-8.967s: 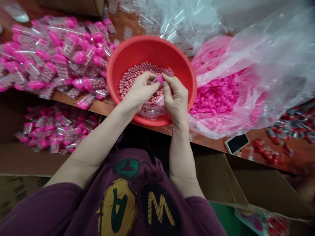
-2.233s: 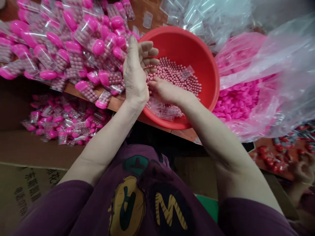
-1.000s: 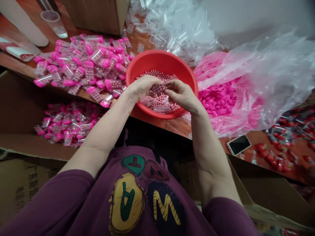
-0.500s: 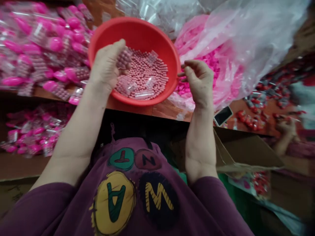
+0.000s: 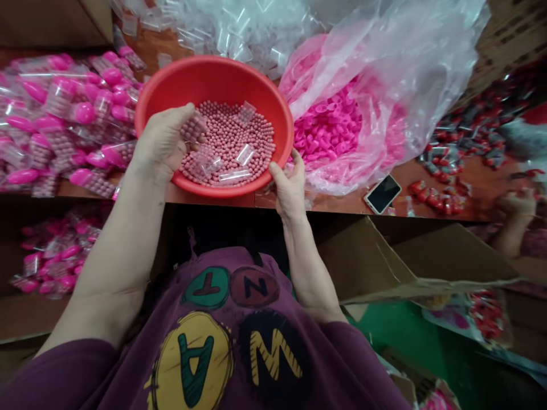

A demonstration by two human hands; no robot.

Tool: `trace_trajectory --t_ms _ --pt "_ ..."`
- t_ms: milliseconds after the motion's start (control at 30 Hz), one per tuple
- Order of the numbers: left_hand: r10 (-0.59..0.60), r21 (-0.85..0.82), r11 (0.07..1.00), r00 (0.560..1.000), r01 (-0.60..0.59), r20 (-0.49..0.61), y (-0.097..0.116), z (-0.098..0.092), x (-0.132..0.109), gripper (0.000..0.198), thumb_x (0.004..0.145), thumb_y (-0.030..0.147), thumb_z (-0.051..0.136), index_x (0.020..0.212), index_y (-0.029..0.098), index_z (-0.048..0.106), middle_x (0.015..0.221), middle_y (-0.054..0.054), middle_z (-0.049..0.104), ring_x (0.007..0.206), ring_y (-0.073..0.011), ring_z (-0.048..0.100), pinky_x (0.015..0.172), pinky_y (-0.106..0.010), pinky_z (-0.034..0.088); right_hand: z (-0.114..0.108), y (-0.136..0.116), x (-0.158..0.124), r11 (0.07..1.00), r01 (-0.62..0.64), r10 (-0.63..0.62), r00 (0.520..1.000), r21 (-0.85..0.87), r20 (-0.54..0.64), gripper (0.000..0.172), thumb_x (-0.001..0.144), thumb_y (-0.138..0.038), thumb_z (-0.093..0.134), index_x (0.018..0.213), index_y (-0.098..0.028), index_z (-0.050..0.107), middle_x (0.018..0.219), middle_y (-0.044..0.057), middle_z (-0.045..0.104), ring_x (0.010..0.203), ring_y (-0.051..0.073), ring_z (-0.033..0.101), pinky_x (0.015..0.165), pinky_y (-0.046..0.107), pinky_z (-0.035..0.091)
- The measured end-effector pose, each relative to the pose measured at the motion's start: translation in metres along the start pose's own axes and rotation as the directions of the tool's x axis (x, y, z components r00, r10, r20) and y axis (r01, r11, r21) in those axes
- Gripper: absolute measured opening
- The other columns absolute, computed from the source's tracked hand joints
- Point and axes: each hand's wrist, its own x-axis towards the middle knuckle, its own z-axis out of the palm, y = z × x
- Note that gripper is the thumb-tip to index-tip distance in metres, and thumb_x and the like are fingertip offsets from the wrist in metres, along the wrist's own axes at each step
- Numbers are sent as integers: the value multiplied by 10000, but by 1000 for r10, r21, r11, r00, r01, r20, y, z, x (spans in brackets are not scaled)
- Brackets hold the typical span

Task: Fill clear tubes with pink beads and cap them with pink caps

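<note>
My left hand (image 5: 164, 136) is closed around a small clear container filled with pink beads (image 5: 193, 130), over the left side of a red basin (image 5: 213, 71). Loose pink beads (image 5: 226, 128) cover the basin's bottom, and several clear plastic containers (image 5: 245, 154) lie among them. My right hand (image 5: 289, 185) grips the basin's right rim, thumb on the near side and fingers partly hidden beyond it. Just right of that hand, bright pink plastic caps (image 5: 329, 128) spill from an open clear bag (image 5: 410, 74).
Bead-filled containers with pink tops (image 5: 64, 125) are heaped at the left, with more on a shelf below (image 5: 60, 250). Clear empty containers (image 5: 239, 28) lie behind the basin. A phone (image 5: 382, 194) rests near the table edge, above an open cardboard box (image 5: 363, 256). Another person's hand (image 5: 517, 208) is at far right.
My right hand has moved left from beside the caps and taken hold of the basin's rim. My left hand still holds the bead-filled container. The whole view has shifted slightly.
</note>
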Motion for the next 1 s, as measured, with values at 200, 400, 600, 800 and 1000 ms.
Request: trace_trajectory --t_ms 200,400,600,800,1000 --pt "-50 40 998 995 47 89 -4 -3 -23 226 972 412 762 810 256 771 735 27 777 716 -140 566 622 -288 429 -40 -24 -34 994 -109 110 990 -20 92 975 868 -779 851 1615 -325 420 747 -78 686 535 144 641 545 294 581" --pt "-79 -15 997 992 80 96 20 39 -34 295 1038 354 682 804 215 797 750 -26 765 718 -156 565 616 -297 413 -114 -21 42 882 -45 -79 968 -469 -240 286 1029 -383 667 1217 -178 736 924 31 752 662 170 708 671 343 624" --pt "-198 -124 967 964 222 179 29 80 -21 340 1130 257 547 859 149 722 746 -48 695 709 -152 608 636 -284 454 -122 -18 110 459 -111 -235 942 -882 -241 412 1022 -223 677 1402 -73 732 1245 194 809 1242 338 753 1201 546 566" --pt "-371 -68 924 925 377 80 7 66 -10 192 1004 197 621 823 194 686 699 -48 675 626 -159 613 566 -258 490 -115 -7 113 413 -70 -254 949 -908 -189 363 1038 -266 689 1366 -124 752 1398 215 746 1276 325 727 1193 516 570" --pt "-379 -94 913 911 396 161 4 64 -9 120 911 127 649 815 139 721 741 -49 694 651 -127 646 604 -212 531 -136 -29 118 523 267 -548 833 -809 -80 365 1060 -444 635 1350 -242 726 1274 106 784 1286 290 690 1211 574 557"
